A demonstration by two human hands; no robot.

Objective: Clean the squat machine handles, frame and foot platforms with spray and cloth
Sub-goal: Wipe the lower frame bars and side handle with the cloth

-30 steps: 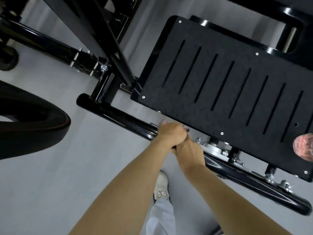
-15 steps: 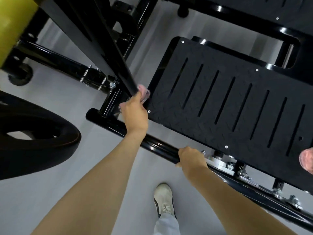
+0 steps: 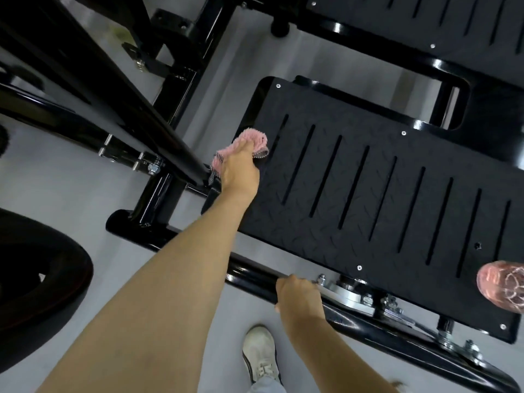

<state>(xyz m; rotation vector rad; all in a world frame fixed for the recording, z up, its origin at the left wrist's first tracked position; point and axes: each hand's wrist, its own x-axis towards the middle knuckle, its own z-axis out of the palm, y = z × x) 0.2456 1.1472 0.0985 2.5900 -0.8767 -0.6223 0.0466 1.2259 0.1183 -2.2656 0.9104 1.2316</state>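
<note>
Left hand (image 3: 239, 173): fingers clenched round the pink cloth (image 3: 255, 137), which is pressed on the left edge of the slotted foot platform (image 3: 354, 251), beside a slanted black frame bar (image 3: 158, 129). Right hand (image 3: 297, 293): fingers wrapped over the lower frame tube (image 3: 249, 275) in front of the platform. A blurred pink object (image 3: 502, 287) sits at the platform's right edge; identity cannot be told. One white shoe (image 3: 259, 353) stands on the grey floor (image 3: 71, 188).

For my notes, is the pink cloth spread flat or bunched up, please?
Bunched: the pink fluffy cloth is crumpled in the left hand.
</note>
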